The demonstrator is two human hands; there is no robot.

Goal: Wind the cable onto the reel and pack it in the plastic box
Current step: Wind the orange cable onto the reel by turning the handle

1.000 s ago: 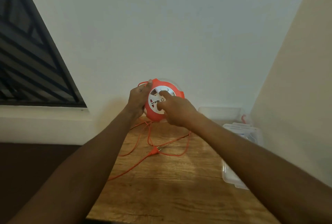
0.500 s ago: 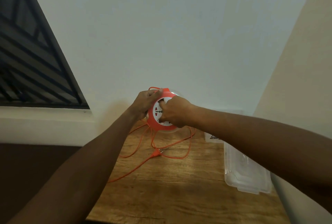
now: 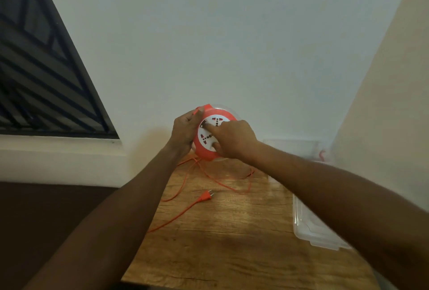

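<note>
a wooden table [image 3: 232, 243] with a visible grain and a soft sheen filled the lower middle of the view, set against a plain pale wall. at the table's right edge sat a clear plastic box [image 3: 311, 229], thin-walled and glossy, partly hidden by the right forearm; whether it had a lid on could not be told.

above the far end of the table, a round orange reel [image 3: 210, 135] with a white socket face was held up in the air. it looked like hard, smooth, light plastic, best gripped by its rim. the left hand [image 3: 185, 133] was wrapped around the reel's left rim, fingers closed on it. the right hand [image 3: 232, 138] lay on the white face, forefinger stretched onto it and thumb at the lower edge, likely to turn it.

a thin orange cable [image 3: 185, 185] hung from under the reel and lay in loose loops on the table, so most looked unwound. it seemed limp and light, prone to tangle. its small orange plug [image 3: 206, 196] lay on the table below the reel.
</note>
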